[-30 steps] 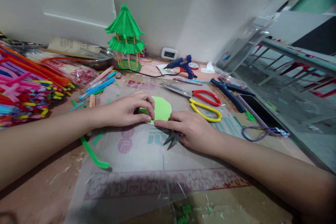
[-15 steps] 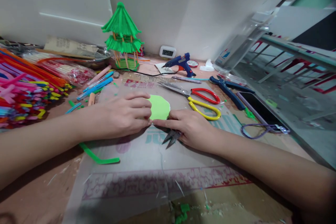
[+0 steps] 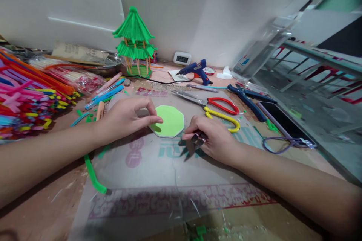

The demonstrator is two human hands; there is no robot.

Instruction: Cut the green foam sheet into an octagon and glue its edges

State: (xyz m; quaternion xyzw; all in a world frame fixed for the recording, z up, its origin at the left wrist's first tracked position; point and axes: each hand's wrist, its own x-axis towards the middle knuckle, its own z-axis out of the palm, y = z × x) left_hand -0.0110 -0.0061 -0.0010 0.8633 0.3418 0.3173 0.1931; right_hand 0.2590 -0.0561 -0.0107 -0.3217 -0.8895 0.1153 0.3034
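A light-green octagonal card [image 3: 171, 122] with a pale rim lies over the plastic-covered work surface. My left hand [image 3: 131, 115] is at its left edge, thumb above the green face and index finger bent, in what looks like a pinch on the card. Just right of the card, my right hand [image 3: 212, 137] is curled around small dark metal snips [image 3: 198, 140], whose blades point toward me and are blurred. A bent green pipe cleaner [image 3: 93, 176] shows below my left forearm, which hides part of it.
Large scissors [image 3: 223, 106] with red and yellow handles lie beyond my right hand, near blue pliers [image 3: 249, 99] and a phone [image 3: 285, 122]. A blue glue gun [image 3: 195, 70] and a green pagoda model [image 3: 135, 41] stand behind. Bundled pipe cleaners [image 3: 31, 109] crowd the left.
The card has shifted slightly left with my left hand. My right hand has drawn back from its lower edge, still gripping the snips. The bent pipe cleaner's visible end has moved left and nearer.
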